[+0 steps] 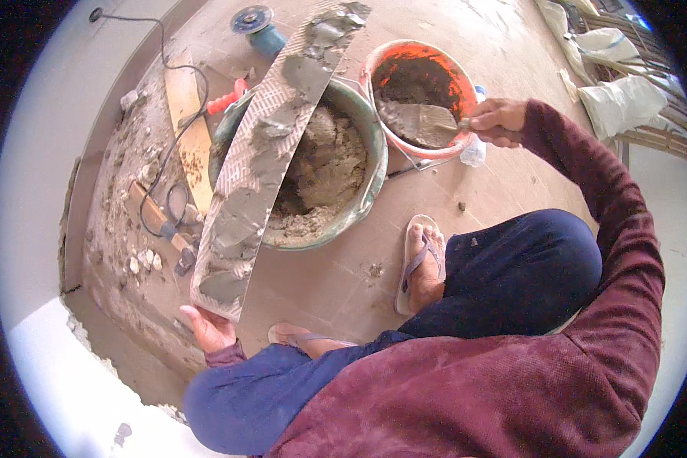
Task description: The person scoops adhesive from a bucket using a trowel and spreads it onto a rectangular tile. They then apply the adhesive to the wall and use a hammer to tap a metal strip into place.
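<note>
Support is given to the near end of a tile strip [269, 153] by the left hand [212, 330], its fingers partly hidden beneath. The strip is held slanting across the green bucket [380, 166]; whether the rim is touched cannot be told. To the right, a trowel [424, 122] is gripped by its handle in the closed right hand [501, 122], its blade laid over the grey mortar [416, 80] in the orange bucket [458, 72]. The step in hand is judged to be the loading of the trowel. For the next move, a level lift of the blade seems to be called for, with the strip kept steady.

The upturned face of the strip is pale and ridged in a criss-cross pattern. Uneven grey patches have been smeared along it, thickest near the far end, with ridges left bare between them. Farther off, a grinder [266, 38] is seen on the floor.
</note>
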